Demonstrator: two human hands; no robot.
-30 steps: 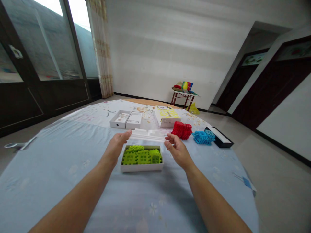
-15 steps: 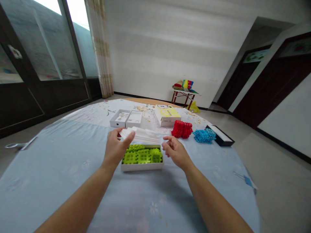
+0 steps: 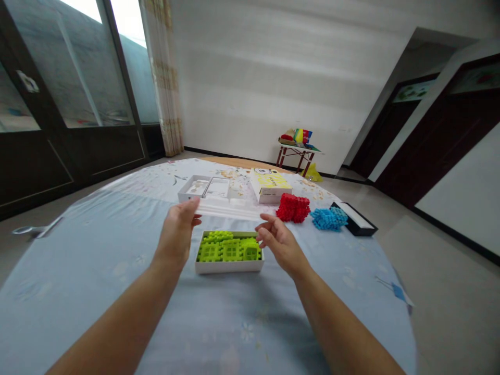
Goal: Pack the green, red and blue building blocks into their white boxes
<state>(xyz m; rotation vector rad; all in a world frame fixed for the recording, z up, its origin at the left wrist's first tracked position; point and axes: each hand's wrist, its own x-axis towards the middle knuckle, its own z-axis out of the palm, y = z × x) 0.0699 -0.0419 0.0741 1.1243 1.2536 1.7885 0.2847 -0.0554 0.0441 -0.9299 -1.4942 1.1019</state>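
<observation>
A white box lid (image 3: 230, 209) is held level in the air between both hands, just above and behind a shallow white box (image 3: 228, 266) filled with lime-green interlocking blocks (image 3: 228, 247). My left hand (image 3: 177, 232) grips the lid's left end with fingers curled round it. My right hand (image 3: 279, 242) pinches the lid's right end. The box rests on a light blue cloth over the table (image 3: 97, 271).
Behind the lid lie a pile of red blocks (image 3: 292, 208), a pile of blue blocks (image 3: 328, 218), a yellow box (image 3: 270, 186), a black tray with white inside (image 3: 356, 219) and two open white boxes (image 3: 205, 188). The table's right edge drops to the floor.
The lid tilted up on its left end half a second ago, held mainly by the left hand; now it is level again and raised a little, both hands on its ends.
</observation>
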